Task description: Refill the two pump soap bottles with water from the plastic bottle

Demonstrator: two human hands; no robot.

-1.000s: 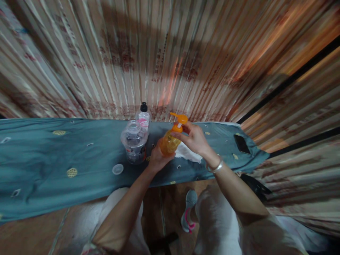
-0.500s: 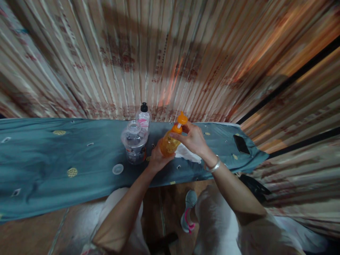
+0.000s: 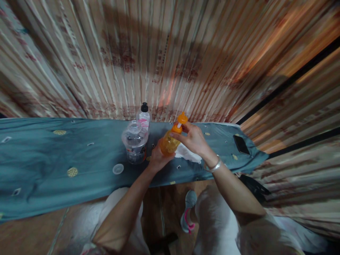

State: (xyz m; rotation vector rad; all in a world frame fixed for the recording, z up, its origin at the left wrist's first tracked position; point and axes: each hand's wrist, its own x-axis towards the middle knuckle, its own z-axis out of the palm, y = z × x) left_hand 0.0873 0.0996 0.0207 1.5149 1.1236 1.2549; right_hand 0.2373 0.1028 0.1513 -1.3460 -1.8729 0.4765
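Observation:
A tilted orange pump bottle with a yellow-orange see-through body is held over the cloth-covered table. Around its lower body my left hand is closed. My right hand is closed at the orange collar below the pump head; its far fingers are partly hidden behind the bottle. Left of the hands stands a clear plastic jar with a wide domed top. Behind it is a clear bottle with a black cap and pink print. White tissue or cloth lies under my right hand.
A small round clear lid lies near the front edge of the blue-green tablecloth. At the right end rests a black phone. A pleated patterned curtain hangs behind the table. A dark bag-like object sits low at right.

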